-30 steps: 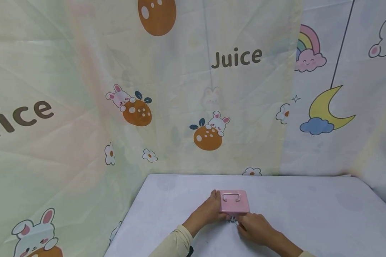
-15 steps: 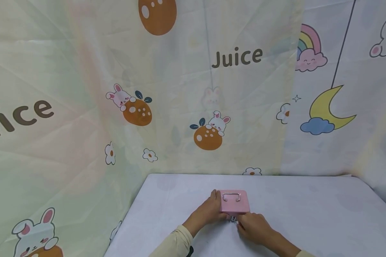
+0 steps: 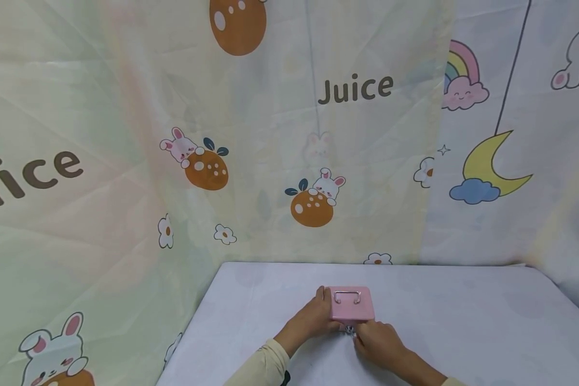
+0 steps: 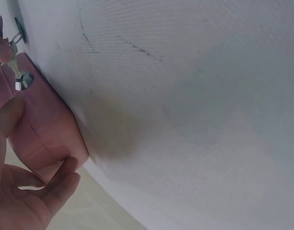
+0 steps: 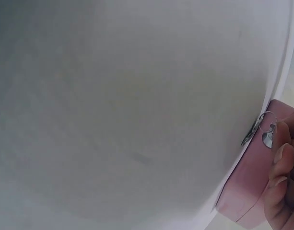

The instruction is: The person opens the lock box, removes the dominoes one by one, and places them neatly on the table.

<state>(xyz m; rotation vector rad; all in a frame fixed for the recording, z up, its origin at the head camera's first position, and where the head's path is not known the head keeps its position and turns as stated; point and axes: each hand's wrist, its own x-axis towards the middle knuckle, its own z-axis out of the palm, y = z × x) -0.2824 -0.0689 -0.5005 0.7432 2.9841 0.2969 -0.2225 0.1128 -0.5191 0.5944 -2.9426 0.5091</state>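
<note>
A pink box (image 3: 353, 304) with a metal handle on its lid rests on the white table. The left hand (image 3: 310, 318) grips its left side, thumb at the front face and fingers round the side, as the left wrist view also shows. At the front, a key (image 4: 13, 63) stands in the silver lock (image 4: 24, 81). The right hand (image 3: 380, 343) pinches the key's head with curled fingers. From the key hangs a ring (image 5: 267, 121) with a second metal piece (image 5: 251, 132) on it.
The white table (image 3: 463, 311) spreads around the box. Behind and to the left hang printed cloths (image 3: 260, 134) with rabbits, oranges and a moon.
The right hand has shifted slightly at the lock, its wrist a little further left. The left hand and the box stay in place.
</note>
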